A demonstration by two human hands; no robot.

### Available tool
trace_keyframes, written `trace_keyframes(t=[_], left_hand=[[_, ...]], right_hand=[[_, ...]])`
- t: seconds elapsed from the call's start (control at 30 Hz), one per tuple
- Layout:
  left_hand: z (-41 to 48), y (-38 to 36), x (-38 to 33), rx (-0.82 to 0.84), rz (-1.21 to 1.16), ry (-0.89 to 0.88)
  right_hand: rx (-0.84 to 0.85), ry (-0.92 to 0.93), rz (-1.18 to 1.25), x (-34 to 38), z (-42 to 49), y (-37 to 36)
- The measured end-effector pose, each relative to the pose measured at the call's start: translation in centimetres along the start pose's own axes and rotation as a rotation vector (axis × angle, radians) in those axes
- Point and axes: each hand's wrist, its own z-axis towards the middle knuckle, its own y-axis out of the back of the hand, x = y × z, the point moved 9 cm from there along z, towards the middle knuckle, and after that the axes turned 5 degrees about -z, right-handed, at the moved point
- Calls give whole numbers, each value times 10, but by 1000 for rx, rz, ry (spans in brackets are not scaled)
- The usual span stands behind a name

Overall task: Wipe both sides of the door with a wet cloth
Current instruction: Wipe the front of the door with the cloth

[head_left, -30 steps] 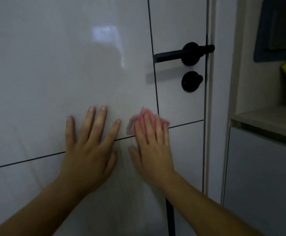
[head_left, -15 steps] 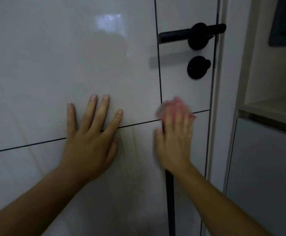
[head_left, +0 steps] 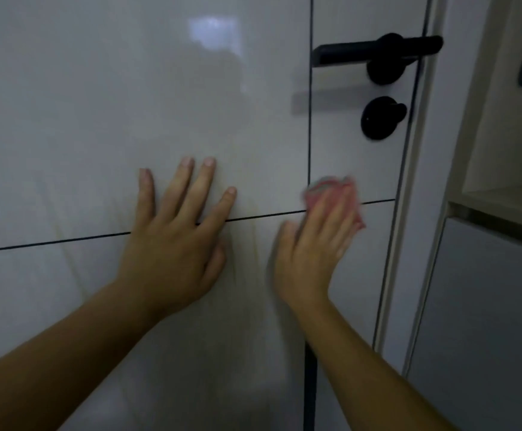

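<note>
In the head view, the glossy white panelled door (head_left: 98, 119) fills almost the whole picture. It is closed against the white door frame (head_left: 415, 213).

The left hand (head_left: 172, 244) lies toward 8 o'clock from the centre. It is released, with the palm flat on the door and the fingers spread and straight across the thin black horizontal groove (head_left: 67, 241). I judge that it only steadies the door.

The right hand (head_left: 312, 244) is toward 4 o'clock from the centre. It is also flat, and its straight fingers press the small crumpled pink cloth (head_left: 318, 191) against the door. The cloth shows at the 12 o'clock end of this hand, where the horizontal groove meets the thin black vertical groove (head_left: 309, 119). This hand and the cloth are blurred, so it seems a wiping stroke is under way.

The long black lever handle (head_left: 374, 52) is toward 1 o'clock, and the round black lock knob (head_left: 381, 118) sits at 6 o'clock from it. At 3 o'clock from the frame stands a pale grey cabinet (head_left: 486, 306).

The step in hand is wiping the middle of the first side, near the latch edge. The next move probably calls for strokes toward 12 o'clock around the handle and knob, with firm and even pressure. The other side is not visible here, so the door must be opened later.
</note>
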Motion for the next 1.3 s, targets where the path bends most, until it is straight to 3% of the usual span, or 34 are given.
trace_keyframes(t=[0.1,0.33,0.5,0.57,0.73,0.93,1.03,1.17,1.3], left_hand=[[-12,9,14,1,-45,14],[-78,14,79,-22,30,284],[-82,6,84,2,34,296],[-84,5,85,6,50,297],[-85,8,85,1,23,287],[-108,16,102,-44,-52,306],[-128,18,122,-50,-8,427],[-140,11,138,-30,-5,514],[-142,10,140,-6,20,494]], right_hand=[[133,382,-106,55,-45,-23],[58,371,-85,110,36,-4],[233,782,-219,105,-59,-31],[214,865,-256,103,-61,-31],[80,630,-162,151,25,-14],[209,961,-266,127,-75,-42],[166,962,-251,160,-43,-36],[128,797,-204,210,2,-30],[203,1001,-270,179,-70,-48]])
